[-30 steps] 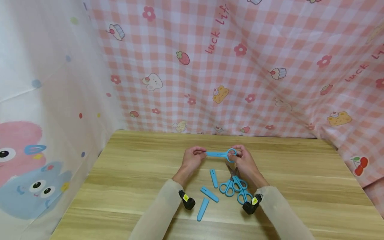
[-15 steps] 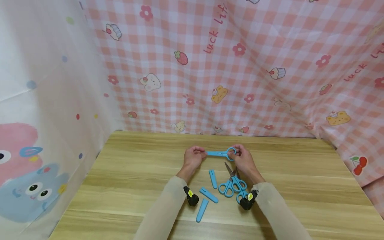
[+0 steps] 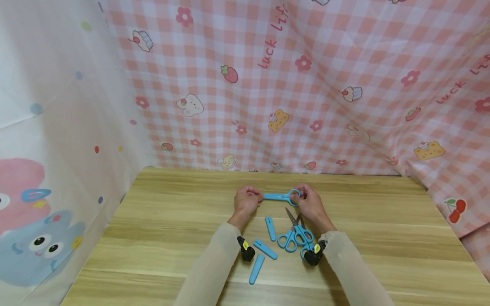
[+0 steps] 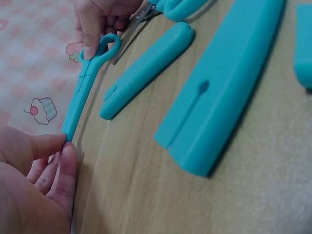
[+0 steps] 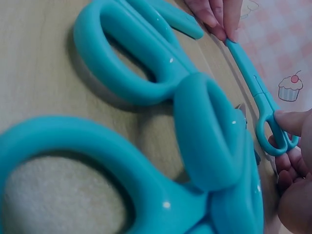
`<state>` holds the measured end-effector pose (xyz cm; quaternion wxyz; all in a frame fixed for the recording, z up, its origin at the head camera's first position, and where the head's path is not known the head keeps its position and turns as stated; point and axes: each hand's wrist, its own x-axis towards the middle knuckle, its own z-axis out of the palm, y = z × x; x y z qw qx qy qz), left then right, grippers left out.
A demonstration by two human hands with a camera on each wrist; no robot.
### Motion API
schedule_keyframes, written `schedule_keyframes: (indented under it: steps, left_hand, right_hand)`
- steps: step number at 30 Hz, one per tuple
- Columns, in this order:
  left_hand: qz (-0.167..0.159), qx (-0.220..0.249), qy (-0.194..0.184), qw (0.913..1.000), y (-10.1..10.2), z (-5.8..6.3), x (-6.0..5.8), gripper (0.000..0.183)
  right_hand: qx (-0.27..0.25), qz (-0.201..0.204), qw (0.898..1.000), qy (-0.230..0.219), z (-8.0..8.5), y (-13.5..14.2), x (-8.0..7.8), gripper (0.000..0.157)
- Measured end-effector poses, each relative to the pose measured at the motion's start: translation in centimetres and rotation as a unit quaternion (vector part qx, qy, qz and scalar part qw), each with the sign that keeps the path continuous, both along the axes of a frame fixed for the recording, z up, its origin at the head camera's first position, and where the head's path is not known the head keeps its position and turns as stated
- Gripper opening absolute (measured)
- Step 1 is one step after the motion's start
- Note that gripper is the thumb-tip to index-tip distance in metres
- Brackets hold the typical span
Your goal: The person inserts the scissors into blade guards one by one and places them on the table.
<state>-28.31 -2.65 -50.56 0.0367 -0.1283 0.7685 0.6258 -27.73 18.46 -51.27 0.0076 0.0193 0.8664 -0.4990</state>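
Observation:
A pair of blue scissors with its blades inside a blue sheath (image 3: 272, 196) is held level between both hands. My left hand (image 3: 246, 200) pinches the sheath's tip between thumb and fingers. The right hand (image 3: 311, 205) grips the scissors' handle loops (image 5: 271, 127), its thumb on one ring. In the left wrist view the sheath meets the handles with only a thin seam between them. Below the hands lie several other scissors (image 3: 302, 234), overlapping, some grey blades bare. Left of them are loose blue sheaths, one upper (image 3: 270, 228), one middle (image 3: 265, 249), one lower (image 3: 257, 269).
The wooden table (image 3: 172, 229) reaches back to a pink checked cloth (image 3: 245, 106). A white cloth with cartoon figures (image 3: 57, 127) hangs on the left. The right wrist's black camera (image 3: 314, 254) partly covers the scissors pile.
Both hands keep their hold on the sheathed scissors, which stay nearly in place. My left forearm has shifted slightly to the right and the right one slightly to the left. The head view has turned a little.

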Motion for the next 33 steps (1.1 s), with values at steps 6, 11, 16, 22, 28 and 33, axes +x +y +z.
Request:
schedule_keyframes:
  steps: [6, 11, 16, 22, 28, 33]
  left_hand:
    - [0.007, -0.032, -0.01, 0.9994, 0.04, -0.1, -0.02, 0.013]
    - [0.011, -0.056, -0.003, 0.9984, 0.12, -0.03, 0.0, 0.015]
    - [0.021, -0.086, 0.016, 0.996, 0.32, 0.05, 0.13, 0.016]
    - [0.028, -0.089, 0.007, 0.9956, 0.57, 0.19, 0.14, 0.016]
    - [0.028, -0.101, -0.001, 0.9945, 0.72, 0.09, 0.07, 0.016]
    - [0.028, -0.106, 0.004, 0.994, 0.71, 0.2, 0.21, 0.015]
  right_hand:
    - [0.014, 0.001, 1.0, -0.006, -0.17, 0.0, -0.09, 0.027]
    - [0.017, 0.002, 1.0, -0.001, -0.32, 0.05, -0.18, 0.026]
    - [0.014, 0.003, 1.0, 0.001, -0.28, -0.06, -0.2, 0.026]
    - [0.023, -0.005, 1.0, 0.013, -0.18, -0.32, -0.21, 0.027]
    - [0.02, -0.012, 0.999, 0.021, -0.26, -0.51, -0.27, 0.033]
    - [0.017, -0.016, 0.999, 0.022, -0.35, -0.53, -0.31, 0.035]
